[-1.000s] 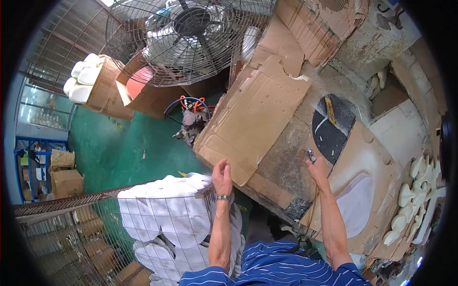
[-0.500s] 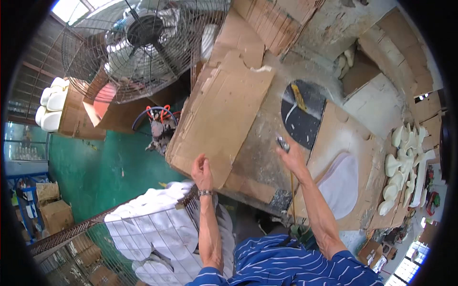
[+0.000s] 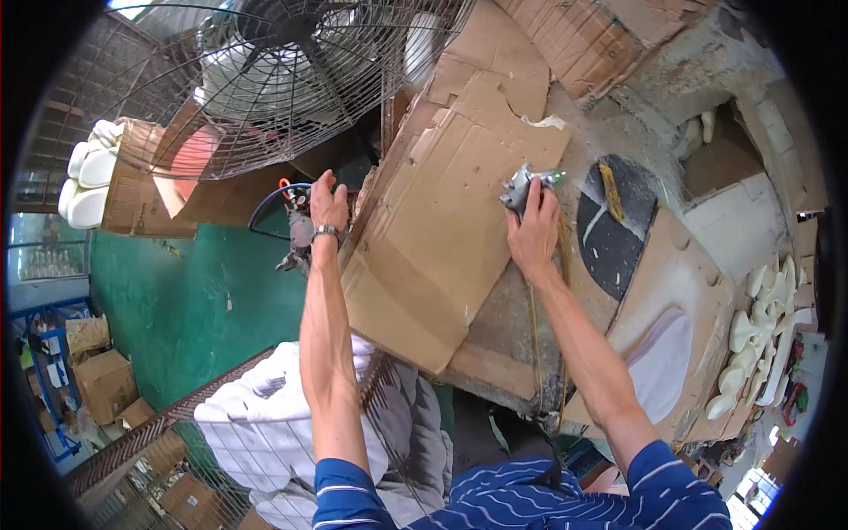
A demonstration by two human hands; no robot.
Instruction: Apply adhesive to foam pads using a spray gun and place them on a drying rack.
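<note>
My right hand point(image 3: 534, 230) is closed on a metal spray gun point(image 3: 521, 184), held over the right edge of a cardboard sheet point(image 3: 424, 238) on the table. A thin yellowish hose point(image 3: 535, 331) hangs below that hand toward the table's front edge. My left hand point(image 3: 329, 210) is beyond the table's left edge, its fingers stretched forward and apparently holding nothing. Just left of it in the picture are an air fitting with a blue hose point(image 3: 265, 208) and a greyish, crusted piece of equipment point(image 3: 300, 231). Whether my left hand touches them I cannot tell.
A large caged fan point(image 3: 291, 79) stands at the far left. White foam-like pieces point(image 3: 274, 397) fill a wire cart at the near left. A black pad point(image 3: 614, 238) bears a yellow strip. Pale flat pieces point(image 3: 662, 362) and cream shapes point(image 3: 746, 336) lie at right.
My left hand has moved forward and left, from the cardboard's near edge to beside the air fitting. My right hand has carried the spray gun forward over the cardboard. The view has shifted.
</note>
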